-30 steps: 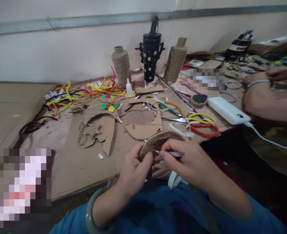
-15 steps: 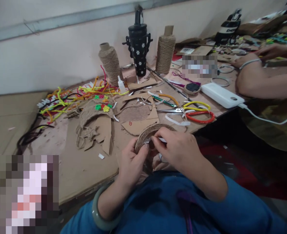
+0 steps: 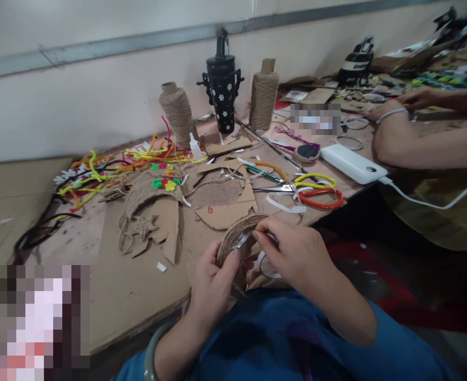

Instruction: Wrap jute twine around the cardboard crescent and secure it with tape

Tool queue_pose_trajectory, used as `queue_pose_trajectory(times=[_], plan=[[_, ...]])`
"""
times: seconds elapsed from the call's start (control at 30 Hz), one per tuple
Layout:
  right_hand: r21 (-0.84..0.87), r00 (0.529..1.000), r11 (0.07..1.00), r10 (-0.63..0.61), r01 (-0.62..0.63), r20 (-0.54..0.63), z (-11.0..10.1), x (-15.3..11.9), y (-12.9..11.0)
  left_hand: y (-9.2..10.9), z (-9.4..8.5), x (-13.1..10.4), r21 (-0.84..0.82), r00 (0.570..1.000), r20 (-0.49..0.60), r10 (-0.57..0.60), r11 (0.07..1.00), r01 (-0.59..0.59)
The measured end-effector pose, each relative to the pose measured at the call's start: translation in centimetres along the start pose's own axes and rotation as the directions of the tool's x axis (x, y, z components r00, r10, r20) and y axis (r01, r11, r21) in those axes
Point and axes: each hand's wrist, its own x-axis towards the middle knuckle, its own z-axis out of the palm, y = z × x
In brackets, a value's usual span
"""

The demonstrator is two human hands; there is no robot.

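Note:
A curved piece wrapped in brown twine (image 3: 239,228) is held at the table's front edge. My left hand (image 3: 213,275) grips its left end, thumb on the inner side. My right hand (image 3: 292,246) is closed at the inner side, its thumb and fingertips pinching a thin whitish strip (image 3: 243,242) that runs toward my left thumb. A roll of clear tape (image 3: 268,264) shows below my right hand, partly hidden by it. Beyond the piece lie a cardboard cutout (image 3: 229,210) and scissors with red and yellow handles (image 3: 320,198).
Twine cones (image 3: 176,114) (image 3: 264,100) flank a black flowered tumbler (image 3: 222,95). A twine crescent with felt flowers (image 3: 149,191) and pipe cleaners (image 3: 94,172) lie at left. A white power bank (image 3: 354,163) sits at right, near another person's arms (image 3: 423,138).
The view has shifted slightly. My right hand has drawn a little away from my left thumb, and more of the strip and the tape roll now shows.

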Motion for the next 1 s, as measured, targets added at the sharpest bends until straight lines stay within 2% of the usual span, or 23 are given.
queue_pose_trajectory(times=[0.23,0.43,0.53,0.67,0.77,0.9,1.0], plan=[[0.012,0.999,0.999,0.036,-0.036,-0.004,0.2,0.1,0.1,0.1,0.1,-0.1,0.01,1.0,-0.013,-0.013,1.0,0.014],[0.202,0.988,0.967,0.157,-0.155,0.009,0.8,0.4,0.1,-0.8,0.0,-0.1,-0.062,0.999,-0.044,0.004,0.998,-0.007],[0.263,0.991,0.955,0.13,-0.136,0.041,0.9,0.7,0.1,-1.0,0.1,-0.3,-0.068,0.997,-0.068,0.022,0.997,-0.026],[0.258,0.99,0.957,0.114,-0.133,0.087,0.8,1.3,0.2,-1.1,0.1,-0.5,-0.033,0.997,-0.067,0.033,0.999,-0.035],[0.251,0.989,0.958,0.116,-0.137,0.094,0.7,1.8,0.2,-1.1,0.0,-0.6,-0.046,0.999,-0.037,0.022,0.999,-0.024],[0.243,0.983,0.959,0.11,-0.144,0.149,0.2,2.1,0.3,-0.6,-0.6,-0.6,-0.05,0.998,0.057,-0.012,0.999,0.015],[0.175,0.985,0.984,0.001,-0.031,0.171,-0.2,1.8,0.2,0.4,-0.9,-0.3,-0.025,0.993,0.106,-0.046,0.998,0.049]])
